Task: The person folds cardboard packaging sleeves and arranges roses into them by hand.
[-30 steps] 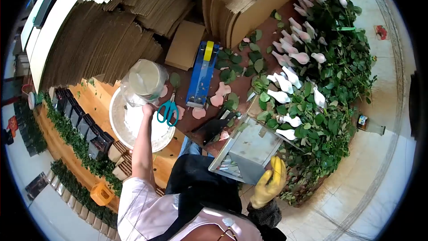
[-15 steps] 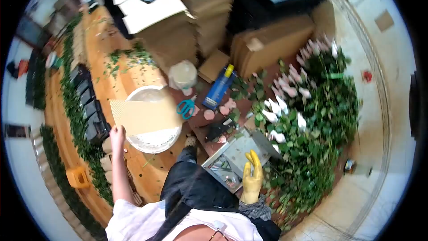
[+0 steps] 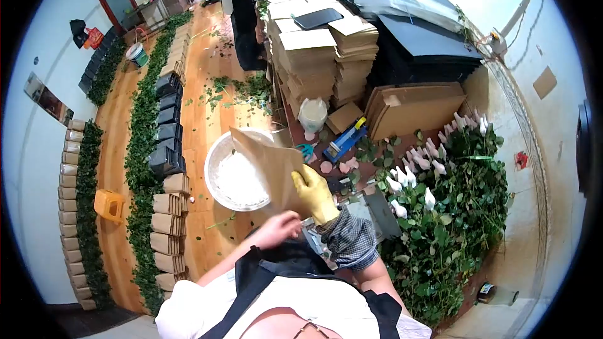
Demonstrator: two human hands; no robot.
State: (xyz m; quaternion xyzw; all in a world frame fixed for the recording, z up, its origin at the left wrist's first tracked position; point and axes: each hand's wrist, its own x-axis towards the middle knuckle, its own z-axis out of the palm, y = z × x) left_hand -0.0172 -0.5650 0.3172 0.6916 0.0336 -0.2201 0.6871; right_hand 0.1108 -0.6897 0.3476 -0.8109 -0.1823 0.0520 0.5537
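In the head view, my gloved right hand (image 3: pixel 315 197) is closed on the right edge of a bent sheet of brown corrugated cardboard (image 3: pixel 269 166). The sheet is blurred and stands over the rim of a white tub (image 3: pixel 217 179). My bare left hand (image 3: pixel 281 228) is close below the sheet's lower end, its fingers curled. Whether those fingers touch or grip the sheet cannot be made out. Just past the gloved hand, a metal tray (image 3: pixel 377 210) is partly covered. To its right lie leafy rose stems with pale wrapped buds (image 3: pixel 429 198).
Cardboard stacks (image 3: pixel 308 63) and a blue tape dispenser (image 3: pixel 344 141) are ahead, with teal scissors (image 3: pixel 306 151) mostly hidden behind the sheet. Bundles in brown wraps (image 3: pixel 168 223) line the floor at left, near an orange stool (image 3: pixel 109 206). Another person (image 3: pixel 242 12) stands at the back.
The cardboard sheet has moved right and toward me, and is now bent. My right hand has risen and taken hold of it. My left hand has moved right, toward my body.
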